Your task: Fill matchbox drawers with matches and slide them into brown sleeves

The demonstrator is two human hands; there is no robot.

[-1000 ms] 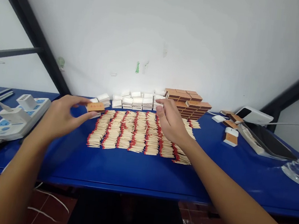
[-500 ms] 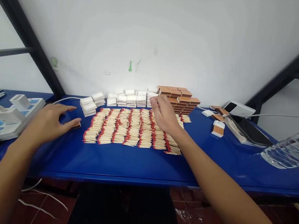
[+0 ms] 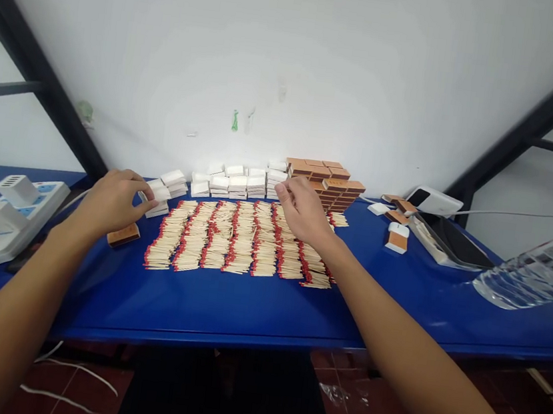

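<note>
My left hand [image 3: 118,201] reaches to a small stack of white matchbox trays [image 3: 157,211] at the left, thumb and forefinger parted beside the upper trays. Below its fingers lies a brown matchbox sleeve [image 3: 123,235]. My right hand [image 3: 301,210] hovers over the right part of the laid-out matches [image 3: 242,236], its fingers curled in with the thumb. Whatever it may hold is hidden. The matches lie in several rows with red heads to the left. Behind them stand more white trays [image 3: 231,185] and a pile of brown matchboxes [image 3: 327,180].
A white power strip [image 3: 38,218] with plugged-in adapters sits at the left. On the right are a few loose matchboxes [image 3: 397,238], a white device with a cable [image 3: 433,201], a black-topped item [image 3: 451,242] and a clear plastic bottle [image 3: 524,278]. The blue table [image 3: 224,308] meets a white wall.
My left hand has moved right and away from me, to the white trays, uncovering the brown sleeve. My right hand keeps its pose above the matches. The view has shifted slightly.
</note>
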